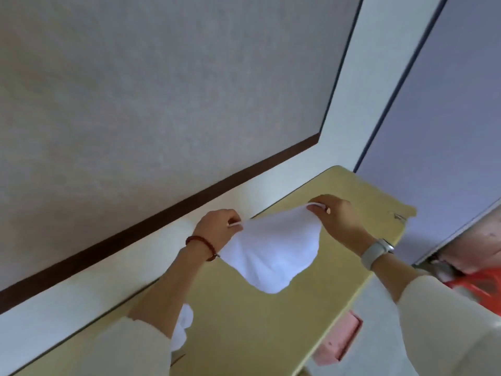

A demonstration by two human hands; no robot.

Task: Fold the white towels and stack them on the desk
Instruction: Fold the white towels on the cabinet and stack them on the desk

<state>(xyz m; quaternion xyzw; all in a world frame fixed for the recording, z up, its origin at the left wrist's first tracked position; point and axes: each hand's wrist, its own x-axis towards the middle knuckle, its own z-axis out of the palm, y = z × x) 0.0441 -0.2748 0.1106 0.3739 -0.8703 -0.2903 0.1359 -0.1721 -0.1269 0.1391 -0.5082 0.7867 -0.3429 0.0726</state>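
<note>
White cloth fills the middle of the view: a towel held up in the air above the counter, stretched between two hands. Its top edge runs taut from one hand to the other, and the rest sags below in a soft rounded belly with a few loose folds, the lowest part hanging close over the counter top; whether it touches the surface cannot be told. The fabric looks plain, thick and unmarked, slightly bluish in the shade.

The left hand pinches the towel's left corner between thumb and curled fingers, with a dark red bead bracelet on its wrist. The right hand pinches the right corner in the same way, fingers bent round the edge, and a pale grey watch sits on that wrist. Both forearms come out of cream sleeves.

A second bit of white cloth lies on the counter beside the left forearm, partly hidden by the sleeve, so its shape is unclear.

The counter is pale yellowish wood with a rounded far corner, standing against a white wall with a dark brown strip. A pink object sits under its near edge, and something red shows at the right.
</note>
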